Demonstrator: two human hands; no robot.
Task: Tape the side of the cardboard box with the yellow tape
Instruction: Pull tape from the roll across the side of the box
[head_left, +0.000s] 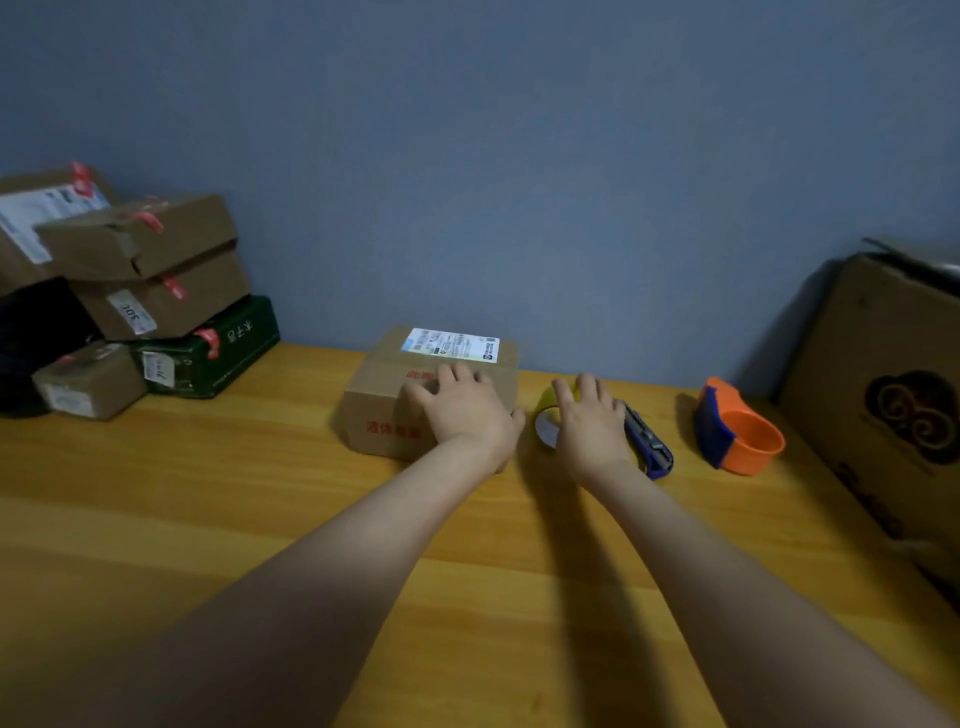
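A small cardboard box (382, 400) with red print and a white shipping label on top sits at the back middle of the wooden table (208, 493). My left hand (465, 410) lies flat on its top and near right edge, fingers spread. Just right of the box lies the yellow tape roll (545, 418), mostly covered by my right hand (589, 423), whose fingers curve over it. Whether the roll is gripped or only touched is unclear.
A blue utility knife (652, 447) lies right of the tape. An orange and blue tape dispenser (737, 428) stands further right. A large cardboard box (883, 395) fills the right edge. Several stacked parcels (156, 296) occupy the back left corner against the blue wall.
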